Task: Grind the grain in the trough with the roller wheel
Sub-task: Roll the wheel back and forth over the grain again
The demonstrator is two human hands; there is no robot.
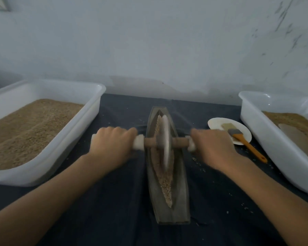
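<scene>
Gripping the axle from both ends, the left hand (112,144) curls round the white-wrapped left handle (138,142) and the right hand (212,145) curls round the right one, most of which it hides. Between them the roller wheel (164,142) stands upright on edge in the groove of the boat-shaped trough (180,197), near its middle, with grain (164,185) lying along the groove on both sides of it.

Uneven pressure is the likeliest trouble, to my eye: if one hand bears down harder, the wheel would tilt, ride up a sloped wall and climb out, or throw kernels over the rim. Stray grains already dot the dark counter (114,210) on either side. The trough looks unfixed on the cloth, so a hard stroke toward its far tip could shove or swivel it. Pushing too far risks the wheel running off the narrow end. Wide swings of the right hand could also clip the plate (219,123) and the orange-handled brush (245,143) just beside it, with the right tub (267,139) close behind. The left tub (60,139) sits nearly as close to the other hand.
</scene>
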